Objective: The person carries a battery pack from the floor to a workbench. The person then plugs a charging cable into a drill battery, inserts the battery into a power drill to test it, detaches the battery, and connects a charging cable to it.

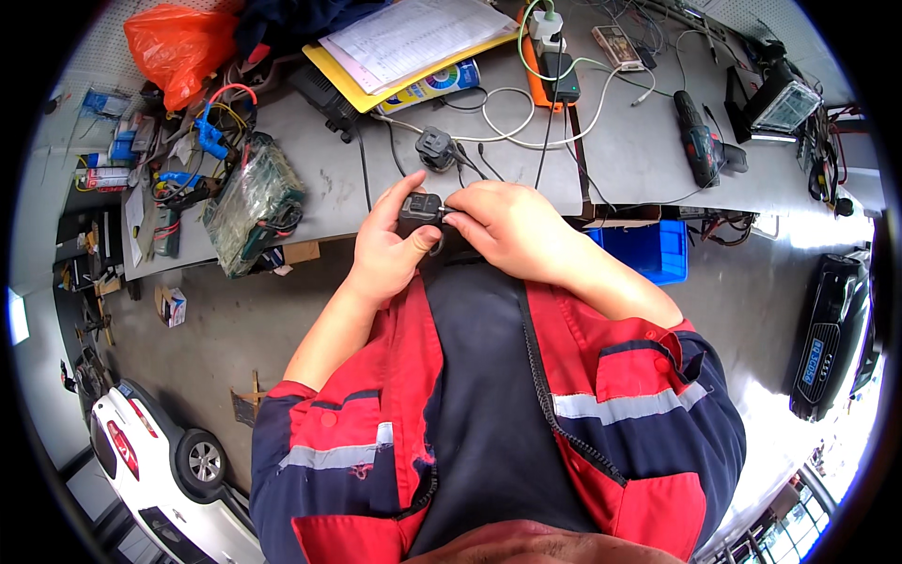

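Close in front of my chest, at the bench's near edge, my left hand (387, 246) is closed round a small black block-shaped device (420, 212). Its thumb and fingers press on opposite sides of the block. My right hand (512, 226) pinches at the block's right side, where a thin, shiny bit shows between the fingertips. What that bit is, the fingers hide. Just beyond my hands a dark grey boxy device (435, 148) stands on the grey workbench (324, 169), with black cables beside it.
Left on the bench lie a plastic-wrapped green case (256, 202) and an orange bag (180, 52). Papers on a yellow folder (352, 86) cover part of a spray can (432, 85). An orange power strip (537, 85), a cordless drill (700, 141) and a work lamp (782, 101) are farther right. A blue bin (658, 252) sits below.
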